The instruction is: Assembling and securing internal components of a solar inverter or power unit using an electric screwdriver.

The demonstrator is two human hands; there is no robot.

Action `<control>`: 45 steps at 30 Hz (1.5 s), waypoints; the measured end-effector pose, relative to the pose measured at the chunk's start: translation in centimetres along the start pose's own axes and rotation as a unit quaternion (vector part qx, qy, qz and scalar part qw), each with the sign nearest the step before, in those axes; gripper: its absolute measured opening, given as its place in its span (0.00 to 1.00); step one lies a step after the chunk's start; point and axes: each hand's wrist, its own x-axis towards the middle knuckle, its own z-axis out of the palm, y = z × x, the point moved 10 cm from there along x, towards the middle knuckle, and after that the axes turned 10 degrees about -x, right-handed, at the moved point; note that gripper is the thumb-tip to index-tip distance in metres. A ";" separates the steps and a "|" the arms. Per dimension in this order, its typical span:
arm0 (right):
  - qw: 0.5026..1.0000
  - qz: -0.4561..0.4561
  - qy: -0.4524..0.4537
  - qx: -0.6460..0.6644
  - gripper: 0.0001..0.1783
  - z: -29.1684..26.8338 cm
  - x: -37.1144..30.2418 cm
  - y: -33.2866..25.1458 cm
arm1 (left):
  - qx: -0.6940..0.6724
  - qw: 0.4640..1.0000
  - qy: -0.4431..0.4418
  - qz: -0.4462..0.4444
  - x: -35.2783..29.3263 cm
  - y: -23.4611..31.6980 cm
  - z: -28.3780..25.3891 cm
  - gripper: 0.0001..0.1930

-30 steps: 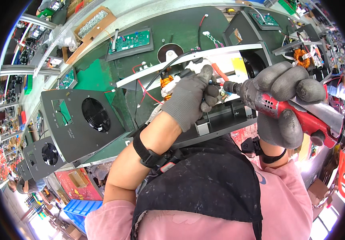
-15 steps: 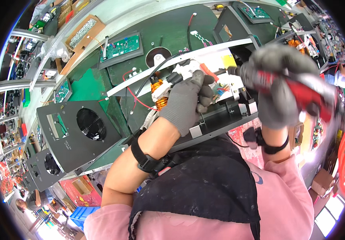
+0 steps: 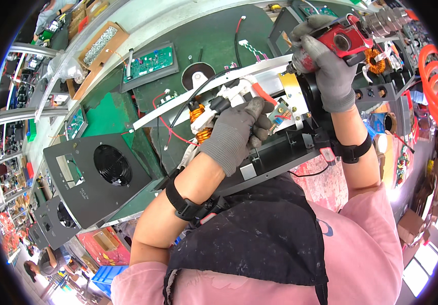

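Red power screwdriver (image 3: pixel 338 43) gripped tight in gloved right hand (image 3: pixel 325 66), raised over far right part of green workbench (image 3: pixel 219 35). Open black chassis (image 3: pixel 280 152) at near edge pressed by gloved left hand (image 3: pixel 237 134), fingers curled on small metal bracket (image 3: pixel 280 113). Copper coil (image 3: pixel 198 122) just beside. Black fan panel (image 3: pixel 97 175) at near left.

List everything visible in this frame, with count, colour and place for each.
Electric screwdriver: one, red, raised at upper right in the right hand.
Open chassis: one, black, centre of the bench, with wires and copper coils inside.
Fan panels: at least two, dark grey, left of the chassis.
Circuit board: one, green, upper left on the bench.
Cardboard box: one, brown, far upper left.
Green bench: one, under everything.
Left hand: grey glove, resting on the chassis parts.
Right hand: grey glove, gripping the screwdriver.
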 end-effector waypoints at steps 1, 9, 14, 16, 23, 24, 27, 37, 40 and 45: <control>1.000 0.009 0.004 -0.005 0.16 -0.1 0.1 0.1 | 0.000 1.000 -0.014 0.010 -0.1 0.2 0.2 0.19; 0.999 0.021 -0.012 -0.043 0.12 0.4 0.5 0.4 | 0.005 0.997 -0.067 0.024 0.1 0.3 0.8 0.17; 0.999 0.023 -0.041 -0.007 0.12 1.0 0.2 0.2 | -0.031 0.996 -0.076 0.036 -0.1 0.5 1.3 0.17; 0.995 0.047 -0.065 0.059 0.13 1.5 0.1 0.8 | -0.015 0.997 -0.065 0.023 -0.3 0.4 1.3 0.16; 0.998 0.017 -0.054 0.003 0.13 1.3 0.7 0.6 | 0.023 0.999 -0.028 0.019 -1.5 0.4 1.0 0.13; 0.998 0.037 -0.054 -0.014 0.14 1.4 0.7 0.5 | 0.021 0.999 -0.034 0.031 -1.7 0.6 1.1 0.13; 0.994 -0.019 -0.066 -0.081 0.15 1.7 1.0 -2.9 | -0.005 0.997 -0.047 0.056 -1.7 1.0 1.2 0.13; 0.967 -0.119 -0.137 0.176 0.22 2.3 -3.5 -12.4 | -0.110 0.988 -0.107 0.032 -0.9 0.3 2.7 0.18; 0.970 -0.115 -0.111 0.185 0.22 1.8 -3.5 -12.4 | -0.081 0.988 -0.119 0.047 -1.1 0.5 3.1 0.19; 0.969 -0.133 -0.133 0.163 0.23 1.8 -3.7 -13.1 | -0.072 0.989 -0.121 0.047 -1.6 0.4 3.6 0.20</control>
